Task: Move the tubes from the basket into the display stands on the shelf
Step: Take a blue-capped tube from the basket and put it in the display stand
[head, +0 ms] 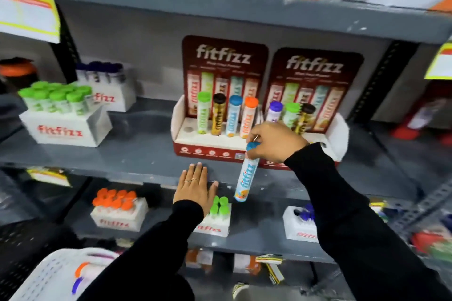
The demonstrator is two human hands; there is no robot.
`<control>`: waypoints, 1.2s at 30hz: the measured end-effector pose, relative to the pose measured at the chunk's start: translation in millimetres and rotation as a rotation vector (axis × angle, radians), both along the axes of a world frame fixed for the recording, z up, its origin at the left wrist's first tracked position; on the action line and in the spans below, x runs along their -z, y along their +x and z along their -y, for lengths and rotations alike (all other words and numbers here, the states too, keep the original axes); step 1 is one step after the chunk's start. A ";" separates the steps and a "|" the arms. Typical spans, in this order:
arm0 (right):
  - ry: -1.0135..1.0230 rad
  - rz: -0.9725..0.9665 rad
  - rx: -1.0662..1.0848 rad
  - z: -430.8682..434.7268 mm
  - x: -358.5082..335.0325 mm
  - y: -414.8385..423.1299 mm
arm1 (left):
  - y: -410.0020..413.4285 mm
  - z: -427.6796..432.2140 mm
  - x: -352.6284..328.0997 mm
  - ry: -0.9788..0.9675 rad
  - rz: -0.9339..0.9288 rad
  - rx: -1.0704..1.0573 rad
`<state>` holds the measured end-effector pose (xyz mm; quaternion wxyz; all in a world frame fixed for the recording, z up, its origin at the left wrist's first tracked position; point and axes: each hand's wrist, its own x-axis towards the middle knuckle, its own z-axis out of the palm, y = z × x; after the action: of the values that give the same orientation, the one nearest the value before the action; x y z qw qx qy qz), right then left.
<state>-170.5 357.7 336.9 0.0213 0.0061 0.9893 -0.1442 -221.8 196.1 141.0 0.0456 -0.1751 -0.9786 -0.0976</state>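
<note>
Before the stands, right hand [274,142] grips blue-capped tube [245,176] (tilted).

The single head-worn view looks forward and down from close range, facing the grey shelf [146,154] just beyond both hands, with the white basket [49,273] below the left sleeve.

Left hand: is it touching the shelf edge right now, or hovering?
Touching. The head view shows the left hand laid flat, palm down, on the front edge of the grey shelf, fingers spread, no gap visible. The right hand holds the blue-capped tube.
</note>
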 end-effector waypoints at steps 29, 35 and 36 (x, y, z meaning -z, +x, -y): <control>0.134 -0.355 0.604 -134.7 5.5 -20.6 | 1.5 -15.9 4.3 -0.047 -0.067 -0.138; 0.100 -0.326 0.565 -145.2 8.4 -46.5 | 1.1 -15.4 2.4 -0.060 -0.056 -0.130; 0.067 -0.317 0.563 -146.2 10.4 -47.2 | 1.2 -15.3 2.1 -0.064 -0.055 -0.128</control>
<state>-217.6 503.8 326.5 -0.1738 0.2578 0.9439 -0.1111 -220.6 211.4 139.0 0.0731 -0.1164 -0.9888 -0.0582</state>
